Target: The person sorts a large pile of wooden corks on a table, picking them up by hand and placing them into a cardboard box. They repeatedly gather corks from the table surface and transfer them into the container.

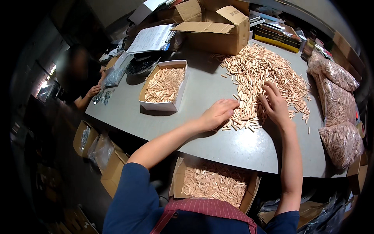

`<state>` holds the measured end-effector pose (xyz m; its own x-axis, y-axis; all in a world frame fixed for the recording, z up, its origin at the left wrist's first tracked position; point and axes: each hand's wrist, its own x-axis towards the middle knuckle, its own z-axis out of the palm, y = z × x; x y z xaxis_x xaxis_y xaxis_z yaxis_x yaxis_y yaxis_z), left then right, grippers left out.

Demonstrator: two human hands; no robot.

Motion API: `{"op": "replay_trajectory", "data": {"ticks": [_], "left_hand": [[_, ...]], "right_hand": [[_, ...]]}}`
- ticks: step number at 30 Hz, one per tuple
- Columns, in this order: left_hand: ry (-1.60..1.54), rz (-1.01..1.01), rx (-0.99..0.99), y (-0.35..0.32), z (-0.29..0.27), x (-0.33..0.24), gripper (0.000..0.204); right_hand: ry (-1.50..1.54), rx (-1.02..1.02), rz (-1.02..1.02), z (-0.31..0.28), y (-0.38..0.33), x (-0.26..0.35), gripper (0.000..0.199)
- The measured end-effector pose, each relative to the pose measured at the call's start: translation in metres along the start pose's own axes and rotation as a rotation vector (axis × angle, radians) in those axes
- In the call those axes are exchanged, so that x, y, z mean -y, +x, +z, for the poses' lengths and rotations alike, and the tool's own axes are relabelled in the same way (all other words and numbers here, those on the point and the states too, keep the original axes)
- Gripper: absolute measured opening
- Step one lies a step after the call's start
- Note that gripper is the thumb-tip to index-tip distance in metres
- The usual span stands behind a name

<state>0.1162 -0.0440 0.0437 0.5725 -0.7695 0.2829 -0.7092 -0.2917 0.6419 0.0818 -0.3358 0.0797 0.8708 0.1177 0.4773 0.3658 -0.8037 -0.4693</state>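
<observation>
Risk first: the dowels (257,74) lie in a loose heap on the table (202,97), and the near tongue of the heap sits close to the table's front edge. A broad sweep by either hand would likely push strays past the edge; some could land in the carton (213,183) below, others beside it on the floor. Cause: flat palms, round pegs that roll, nothing along the rim to stop them.

Second risk: single dowels already lie apart at the heap's right fringe, near the bags (338,113) of more dowels. Those are easy to miss or knock off.

Left hand (219,114): palm down, fingers together and only slightly spread, flat on the table with fingertips touching the left edge of the heap. Holds nothing that I can see.

Right hand (275,104): palm down, fingers loosely fanned, resting on top of the heap, fingertips buried among dowels. Can't tell if any are pinched underneath.

Elsewhere: white box (165,86) part-filled with dowels, well to the left of the hands, not touched. Open cardboard box (218,31) behind the heap. A second person's hand (93,91) at the far left corner, over small bagged parts, well apart from this work.
</observation>
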Motion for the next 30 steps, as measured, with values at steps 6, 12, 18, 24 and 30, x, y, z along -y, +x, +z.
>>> {"op": "replay_trajectory", "data": {"ticks": [6,12,18,24,30], "left_hand": [[0.274,0.003,0.027,-0.025,0.007,-0.030,0.057],[0.469,-0.034,-0.001,-0.068,0.007,-0.056,0.066],[0.539,-0.187,-0.016,-0.109,-0.003,-0.070,0.076],[0.579,-0.321,-0.021,-0.131,-0.010,-0.070,0.090],[0.559,-0.338,-0.012,-0.128,-0.009,-0.068,0.101]], "right_hand": [[-0.082,0.239,-0.284,0.026,-0.006,0.008,0.052],[-0.206,0.497,-0.255,0.037,-0.019,0.039,0.060],[-0.261,0.469,-0.409,0.054,-0.029,0.061,0.076],[-0.230,0.484,-0.488,0.058,-0.034,0.080,0.084],[-0.317,0.455,-0.339,0.055,-0.028,0.071,0.086]]}}
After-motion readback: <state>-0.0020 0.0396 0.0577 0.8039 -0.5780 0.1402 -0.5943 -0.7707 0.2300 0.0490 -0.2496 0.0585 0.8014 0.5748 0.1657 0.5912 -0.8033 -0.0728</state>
